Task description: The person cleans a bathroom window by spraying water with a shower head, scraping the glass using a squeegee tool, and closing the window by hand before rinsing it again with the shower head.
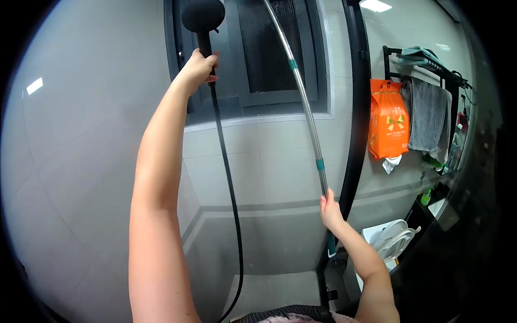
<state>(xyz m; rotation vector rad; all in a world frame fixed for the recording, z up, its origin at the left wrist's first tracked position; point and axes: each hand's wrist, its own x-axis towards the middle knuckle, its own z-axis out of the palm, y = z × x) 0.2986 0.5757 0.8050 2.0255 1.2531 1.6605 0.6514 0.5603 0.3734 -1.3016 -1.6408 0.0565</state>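
Note:
My left hand (200, 71) is raised and wrapped around the handle of a black shower head (203, 16), held up in front of the window. From its handle a black hose (228, 172) hangs down to the bottom of the view. Lower on the right, my right hand (330, 211) grips a long silver pole (308, 110) with teal bands near its lower end. The pole leans up and to the left across the window. Its top end lies beyond the upper edge, so what it carries is hidden. A teal grip end (330, 245) sticks out below my right hand.
A dark-framed window (247, 99) with wet-looking glass is set in the tiled wall. Right of a black upright frame (360, 97) hang an orange tissue pack (389, 121) and a grey towel (428, 116) under a black rack (431, 63). A white toilet (396, 242) stands below.

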